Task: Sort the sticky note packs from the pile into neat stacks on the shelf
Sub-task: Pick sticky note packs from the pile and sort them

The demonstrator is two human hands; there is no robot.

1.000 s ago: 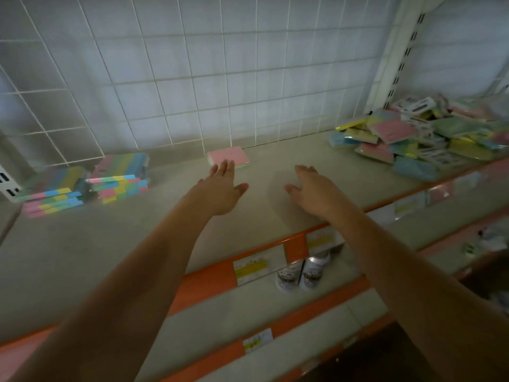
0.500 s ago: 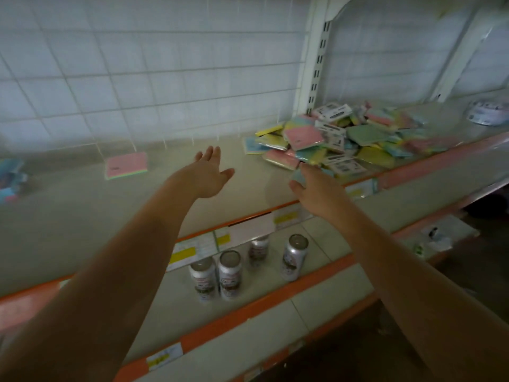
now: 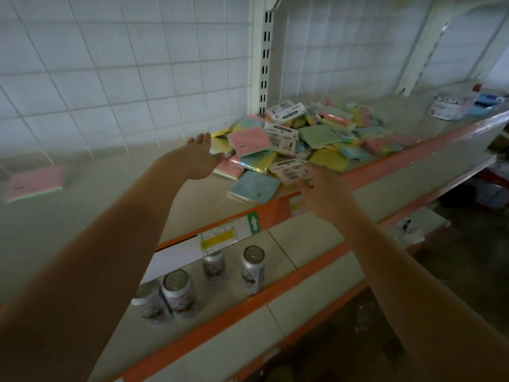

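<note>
The pile of sticky note packs [image 3: 308, 142] lies on the shelf [image 3: 115, 194] to the right, against the far grid wall [image 3: 110, 67], and one pink pack [image 3: 34, 183] sits alone at far left. The left hand [image 3: 197, 158] hovers with a spread grip at the pile's left edge. The right hand [image 3: 322, 188] seems to pinch a label-up pack [image 3: 290, 168] at its near edge; four cans [image 3: 209, 279] stand on the lower shelf.

The pile [image 3: 311, 139] mixes pink, green, yellow and blue packs, a pink pack [image 3: 34, 183] lies apart, and the shelf edge [image 3: 278, 213] is orange.
</note>
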